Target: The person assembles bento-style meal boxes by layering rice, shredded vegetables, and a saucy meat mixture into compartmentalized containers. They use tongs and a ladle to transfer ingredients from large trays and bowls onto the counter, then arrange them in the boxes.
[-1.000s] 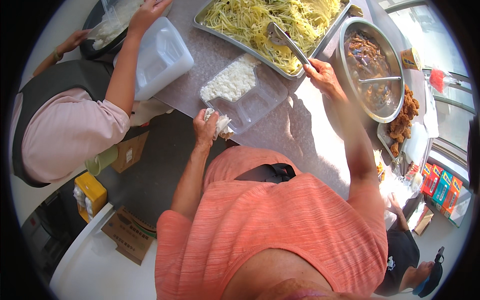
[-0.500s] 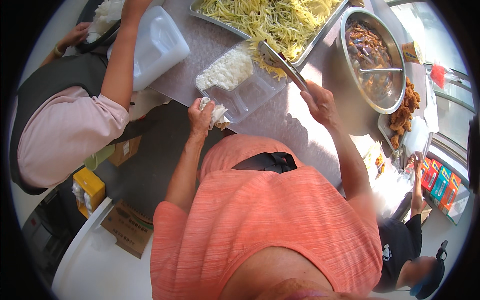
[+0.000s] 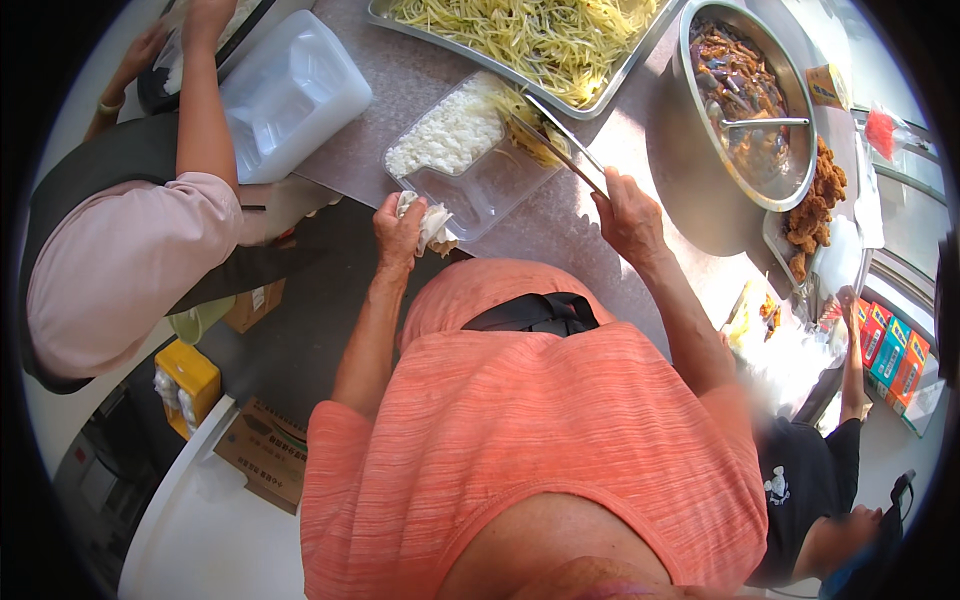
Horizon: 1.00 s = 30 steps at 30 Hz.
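My right hand (image 3: 630,218) is closed round metal tongs (image 3: 566,148), whose tips reach into yellow-green shredded potato (image 3: 532,138) at the far right compartment of a clear plastic meal tray (image 3: 483,205). The two arms of the tongs stand apart. White rice (image 3: 445,130) fills the tray's far left compartment, and the near compartments show no food. My left hand (image 3: 398,232) grips a crumpled white cloth (image 3: 434,226) at the tray's near left corner. Just beyond the tray is a large metal pan (image 3: 480,62) heaped with the same shreds.
A metal bowl (image 3: 690,110) of dark stew with a ladle (image 3: 765,123) stands to the right, beside fried pieces (image 3: 815,205). Stacked clear trays (image 3: 290,95) lie at the left, next to a co-worker in a pink sleeve (image 3: 130,240). Another person in black (image 3: 800,480) is at the lower right.
The tongs have come from the large pan's edge to the meal tray, and their arms have spread apart. Shreds now lie beside the rice. My left hand has barely moved.
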Tool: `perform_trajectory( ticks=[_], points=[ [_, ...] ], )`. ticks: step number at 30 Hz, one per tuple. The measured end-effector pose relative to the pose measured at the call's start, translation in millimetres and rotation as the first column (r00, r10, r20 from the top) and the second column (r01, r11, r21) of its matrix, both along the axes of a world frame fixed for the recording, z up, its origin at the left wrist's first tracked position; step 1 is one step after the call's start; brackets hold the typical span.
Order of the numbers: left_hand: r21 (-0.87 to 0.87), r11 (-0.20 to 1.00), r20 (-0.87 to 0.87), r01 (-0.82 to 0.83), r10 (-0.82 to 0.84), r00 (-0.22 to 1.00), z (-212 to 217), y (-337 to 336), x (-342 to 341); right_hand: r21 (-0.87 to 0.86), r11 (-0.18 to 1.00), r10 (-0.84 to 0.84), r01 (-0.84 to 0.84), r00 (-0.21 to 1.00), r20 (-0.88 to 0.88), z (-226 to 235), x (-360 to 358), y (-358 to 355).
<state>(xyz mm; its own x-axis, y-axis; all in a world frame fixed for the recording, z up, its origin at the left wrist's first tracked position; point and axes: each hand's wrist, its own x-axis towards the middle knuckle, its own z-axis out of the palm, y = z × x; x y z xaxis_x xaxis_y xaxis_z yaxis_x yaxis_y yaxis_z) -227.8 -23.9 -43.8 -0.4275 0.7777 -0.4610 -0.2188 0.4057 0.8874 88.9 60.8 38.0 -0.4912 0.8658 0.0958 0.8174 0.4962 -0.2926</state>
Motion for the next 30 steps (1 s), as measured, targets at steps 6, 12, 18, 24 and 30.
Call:
perform_trajectory(
  ticks=[6, 12, 18, 24, 30],
  points=[
    [-0.007, 1.0, 0.025, 0.001, -0.001, 1.0, 2, 1, -1, 0.058, 0.998, 0.03, -0.029, 1.0, -0.005, -8, -1, 3],
    [-0.011, 1.0, -0.002, 0.024, -0.024, 1.0, -3, -1, -3, 0.027, 0.999, 0.021, -0.021, 1.0, 0.008, -5, 6, 0],
    [-0.029, 0.999, -0.026, 0.03, -0.031, 0.999, 2, -1, -3, -0.017, 0.999, -0.05, 0.049, 0.994, -0.094, 7, 5, 13],
    [-0.042, 0.999, -0.073, 0.028, -0.031, 0.997, 7, 1, 0, 0.133, 0.989, -0.1, 0.069, 0.965, 0.242, 24, -8, 92],
    [-0.028, 0.999, -0.046, 0.026, -0.027, 0.999, 2, 1, -1, 0.139, 0.985, -0.135, 0.098, 0.948, 0.288, -4, 1, 146]
  ],
)
